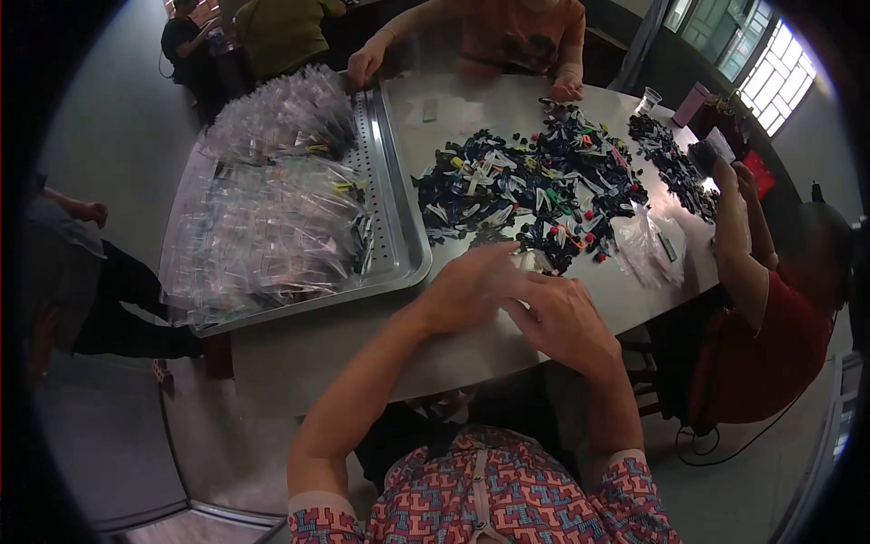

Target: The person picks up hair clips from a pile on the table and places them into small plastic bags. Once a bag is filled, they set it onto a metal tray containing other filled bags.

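My left hand (471, 286) is at the near edge of a heap of small parts (498, 181), its fingers smeared by motion. Beside it, my right hand (569, 319) has its fingers bent inward and pressed together; what they hold, if anything, is hidden. The two hands meet or nearly meet over the table. Just beyond the fingertips lies a small pale piece (530, 261), partly covered. The heap mixes dark, white and a few bright red, green, yellow and orange pieces, too small to name exactly.
To the left, a metal tray (415, 245) holds stacked clear packets (263, 227). Flat plastic bags (648, 243) lie at right on the table (335, 349). One co-worker (521, 41) is opposite, another (770, 335) on the right handles a dark bunch. A clear cup (648, 100) stands far right.
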Motion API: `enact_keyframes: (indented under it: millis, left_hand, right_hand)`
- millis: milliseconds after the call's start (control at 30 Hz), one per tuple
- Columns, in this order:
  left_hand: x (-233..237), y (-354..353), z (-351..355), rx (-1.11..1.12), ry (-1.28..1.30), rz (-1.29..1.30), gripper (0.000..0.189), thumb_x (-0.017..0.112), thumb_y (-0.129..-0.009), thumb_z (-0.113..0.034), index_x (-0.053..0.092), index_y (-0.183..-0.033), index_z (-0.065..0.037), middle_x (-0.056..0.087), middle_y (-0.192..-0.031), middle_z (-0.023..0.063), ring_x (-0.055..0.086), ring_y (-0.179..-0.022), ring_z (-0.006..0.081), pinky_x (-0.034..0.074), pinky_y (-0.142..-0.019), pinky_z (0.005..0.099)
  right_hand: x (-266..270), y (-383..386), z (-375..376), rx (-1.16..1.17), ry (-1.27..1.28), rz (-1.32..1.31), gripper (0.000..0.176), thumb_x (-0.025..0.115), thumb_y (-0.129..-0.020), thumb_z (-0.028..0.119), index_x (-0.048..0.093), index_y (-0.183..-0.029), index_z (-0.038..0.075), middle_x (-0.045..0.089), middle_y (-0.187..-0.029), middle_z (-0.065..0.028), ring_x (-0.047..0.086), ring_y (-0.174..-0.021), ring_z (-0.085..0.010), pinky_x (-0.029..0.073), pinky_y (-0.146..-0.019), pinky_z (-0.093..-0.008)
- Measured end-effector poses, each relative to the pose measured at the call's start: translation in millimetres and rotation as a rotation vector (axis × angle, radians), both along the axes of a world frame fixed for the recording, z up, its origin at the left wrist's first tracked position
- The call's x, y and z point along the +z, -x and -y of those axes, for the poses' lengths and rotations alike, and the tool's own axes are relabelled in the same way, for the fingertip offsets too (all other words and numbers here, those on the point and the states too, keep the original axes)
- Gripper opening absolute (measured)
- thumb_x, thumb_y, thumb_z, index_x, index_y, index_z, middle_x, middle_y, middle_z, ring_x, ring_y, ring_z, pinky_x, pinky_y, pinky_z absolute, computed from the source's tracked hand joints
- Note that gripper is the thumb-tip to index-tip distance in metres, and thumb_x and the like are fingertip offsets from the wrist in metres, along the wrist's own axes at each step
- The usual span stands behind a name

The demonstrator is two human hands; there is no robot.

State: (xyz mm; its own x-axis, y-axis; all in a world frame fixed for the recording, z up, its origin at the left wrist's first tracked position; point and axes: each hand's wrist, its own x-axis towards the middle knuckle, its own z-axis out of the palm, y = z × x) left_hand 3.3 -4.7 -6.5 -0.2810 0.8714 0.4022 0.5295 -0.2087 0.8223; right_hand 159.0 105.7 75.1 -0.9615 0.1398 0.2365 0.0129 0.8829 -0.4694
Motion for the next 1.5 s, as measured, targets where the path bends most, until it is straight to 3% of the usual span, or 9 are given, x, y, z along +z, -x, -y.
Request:
enact_keyframes:
  millis: [400, 500, 600, 733, 833, 933, 1200, 1267, 1500]
  left_hand:
    - [-6, 5, -2, 0.004, 0.043, 0.128, 0.057, 0.069, -0.083, -0.004, 0.053, -0.138, -0.003, 0.068, -0.108, 0.0142, 0.067, -0.098, 0.0244, 0.053, -0.09, 0.0359]
    - [-5, 8, -1, 0.021, 0.046, 0.198, 0.058, 0.071, -0.084, -0.005, 0.052, -0.139, -0.001, 0.066, -0.115, 0.0113, 0.063, -0.104, 0.0186, 0.05, -0.093, 0.0325]
    - [-4, 12, 0, 0.025, 0.077, 0.232, 0.06, 0.073, -0.084, -0.006, 0.05, -0.14, 0.001, 0.064, -0.122, 0.0077, 0.06, -0.109, 0.0133, 0.047, -0.098, 0.0291]
    - [5, 8, 1, 0.044, 0.095, 0.272, 0.059, 0.074, -0.084, -0.005, 0.052, -0.138, 0.0, 0.064, -0.118, 0.005, 0.06, -0.107, 0.0118, 0.047, -0.096, 0.028]
    - [1, 9, -1, 0.022, 0.057, 0.298, 0.058, 0.073, -0.085, -0.004, 0.052, -0.138, -0.002, 0.064, -0.116, 0.0041, 0.06, -0.106, 0.0109, 0.047, -0.096, 0.0275]
    - [-1, 8, -1, 0.027, 0.081, 0.333, 0.057, 0.072, -0.086, -0.004, 0.053, -0.139, -0.004, 0.065, -0.115, 0.0039, 0.06, -0.107, 0.0106, 0.048, -0.096, 0.0275]
    - [4, 6, 0, 0.013, 0.068, 0.341, 0.055, 0.072, -0.087, -0.004, 0.053, -0.138, -0.005, 0.067, -0.112, 0.0038, 0.061, -0.106, 0.011, 0.048, -0.097, 0.0284]
    - [0, 8, 1, 0.017, 0.068, 0.34, 0.054, 0.072, -0.087, -0.004, 0.054, -0.137, -0.005, 0.067, -0.112, 0.0038, 0.061, -0.106, 0.011, 0.048, -0.096, 0.0283]
    - [6, 6, 0, 0.015, 0.105, 0.344, 0.053, 0.073, -0.086, -0.004, 0.054, -0.136, -0.005, 0.067, -0.111, 0.0035, 0.061, -0.104, 0.0104, 0.048, -0.095, 0.028]
  right_hand:
    - [19, -2, -2, 0.086, -0.075, 0.098, 0.025, 0.065, -0.088, 0.014, 0.068, -0.113, 0.014, 0.071, -0.099, -0.0126, 0.068, -0.082, -0.0348, 0.053, -0.068, -0.0454]
    - [24, -6, -10, 0.067, 0.037, 0.072, 0.022, 0.065, -0.09, 0.01, 0.069, -0.112, 0.01, 0.072, -0.096, -0.0107, 0.071, -0.075, -0.0276, 0.055, -0.065, -0.0387]
    - [17, -10, -32, -0.137, 0.561, -0.181, 0.017, 0.064, -0.094, 0.004, 0.071, -0.109, 0.0, 0.071, -0.089, -0.007, 0.066, -0.066, -0.0082, 0.053, -0.06, -0.0221]
    - [-5, -2, -61, -0.311, 0.52, -0.236, 0.017, 0.066, -0.093, 0.005, 0.071, -0.108, 0.001, 0.071, -0.092, -0.0091, 0.068, -0.069, -0.013, 0.054, -0.064, -0.0259]
    - [-34, -2, -70, -0.235, -0.047, -0.13, 0.024, 0.069, -0.088, 0.01, 0.07, -0.111, 0.005, 0.068, -0.111, -0.0117, 0.065, -0.102, -0.0311, 0.05, -0.091, -0.0394]
    - [-58, -1, -83, -0.255, -0.078, -0.118, 0.026, 0.066, -0.089, 0.008, 0.069, -0.115, 0.006, 0.066, -0.118, -0.0117, 0.063, -0.11, -0.0325, 0.048, -0.098, -0.0412]
    - [-73, 11, -111, -0.341, 0.232, -0.194, 0.027, 0.065, -0.088, 0.003, 0.07, -0.113, 0.006, 0.066, -0.122, -0.0113, 0.065, -0.105, -0.03, 0.052, -0.091, -0.0377]
    - [-72, 6, -108, -0.364, -0.075, -0.297, 0.019, 0.066, -0.088, 0.005, 0.072, -0.107, 0.005, 0.068, -0.112, -0.0106, 0.066, -0.094, -0.0296, 0.053, -0.083, -0.0379]
    - [-67, 8, -68, -0.401, -0.219, -0.183, 0.021, 0.076, -0.081, 0.018, 0.073, -0.099, 0.006, 0.068, -0.092, -0.0091, 0.063, -0.091, -0.0293, 0.051, -0.081, -0.0399]
